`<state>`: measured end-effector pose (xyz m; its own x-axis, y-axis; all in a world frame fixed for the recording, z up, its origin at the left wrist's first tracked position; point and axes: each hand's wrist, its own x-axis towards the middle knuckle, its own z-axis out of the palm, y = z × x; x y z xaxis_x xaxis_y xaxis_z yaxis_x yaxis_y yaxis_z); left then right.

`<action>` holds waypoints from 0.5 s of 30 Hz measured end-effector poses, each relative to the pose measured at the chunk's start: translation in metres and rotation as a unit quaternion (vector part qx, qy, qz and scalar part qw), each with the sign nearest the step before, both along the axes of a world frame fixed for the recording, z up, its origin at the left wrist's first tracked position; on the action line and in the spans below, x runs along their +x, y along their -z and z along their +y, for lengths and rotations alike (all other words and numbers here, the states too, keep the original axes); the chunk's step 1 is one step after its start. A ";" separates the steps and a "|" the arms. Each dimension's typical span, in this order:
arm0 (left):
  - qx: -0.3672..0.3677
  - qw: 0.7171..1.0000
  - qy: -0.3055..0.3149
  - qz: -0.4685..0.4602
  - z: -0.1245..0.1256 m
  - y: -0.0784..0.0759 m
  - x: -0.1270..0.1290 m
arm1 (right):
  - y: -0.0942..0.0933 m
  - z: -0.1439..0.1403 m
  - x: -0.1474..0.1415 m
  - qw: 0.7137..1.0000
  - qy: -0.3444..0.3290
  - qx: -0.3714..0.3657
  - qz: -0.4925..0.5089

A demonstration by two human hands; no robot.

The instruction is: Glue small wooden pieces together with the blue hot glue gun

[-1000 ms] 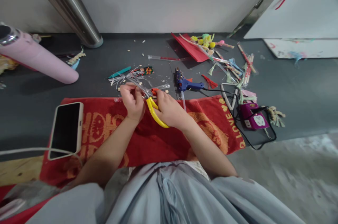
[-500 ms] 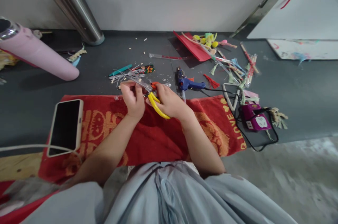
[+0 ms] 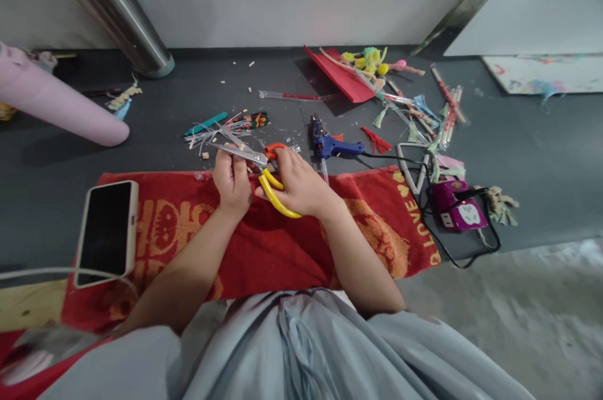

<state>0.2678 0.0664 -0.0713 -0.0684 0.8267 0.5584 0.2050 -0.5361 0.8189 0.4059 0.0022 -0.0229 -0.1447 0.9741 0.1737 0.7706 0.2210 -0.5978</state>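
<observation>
In my right hand (image 3: 304, 183) is a pair of scissors (image 3: 255, 157) with yellow and orange handles, their blades apart and pointing left. My left hand (image 3: 232, 183) is closed in a pinch just under the blades; whatever lies between its fingers is hidden. Beyond the blade tips, thin white strips (image 3: 214, 131) lie in a loose bundle beside a teal pen-like stick (image 3: 206, 124) and a dark piece with a floral pattern (image 3: 259, 119). Both hands are above the near part of the dark table, over the edge of a red towel (image 3: 282, 249).
A blue glue gun (image 3: 336, 146) lies right of my hands, its cord running by a purple box (image 3: 456, 208). Left are a phone (image 3: 106, 230), a pink bottle (image 3: 61, 102) and a steel flask (image 3: 125, 10). Red paper (image 3: 342, 76) and wrapped sticks (image 3: 452, 114) lie at the back right.
The scissor blades have spread apart, and the handles with them. My left hand has shifted slightly left and down. The whole view has moved a little.
</observation>
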 end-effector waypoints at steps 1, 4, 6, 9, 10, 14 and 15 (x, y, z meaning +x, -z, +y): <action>-0.004 1.000 0.002 -0.005 0.000 0.000 0.000 | 0.000 0.000 0.000 1.000 0.001 -0.001 -0.003; 0.001 1.000 -0.002 -0.012 0.001 0.000 0.001 | 0.001 0.000 -0.001 1.000 0.000 -0.006 -0.007; 0.010 1.000 -0.009 -0.008 0.001 0.000 0.001 | 0.002 0.000 -0.002 1.000 -0.001 -0.002 0.000; 0.012 1.000 -0.013 0.001 0.001 0.000 0.000 | 0.005 0.000 -0.003 1.000 0.000 0.012 0.009; 0.011 1.000 -0.012 0.003 0.001 -0.001 0.000 | 0.005 0.001 -0.003 1.000 0.001 0.015 0.010; 0.019 1.000 -0.009 0.001 0.000 -0.003 0.000 | 0.007 0.001 -0.002 1.000 0.008 0.020 0.004; 0.022 1.000 -0.008 0.002 0.000 -0.003 0.000 | 0.007 0.001 -0.002 1.000 0.010 0.022 0.005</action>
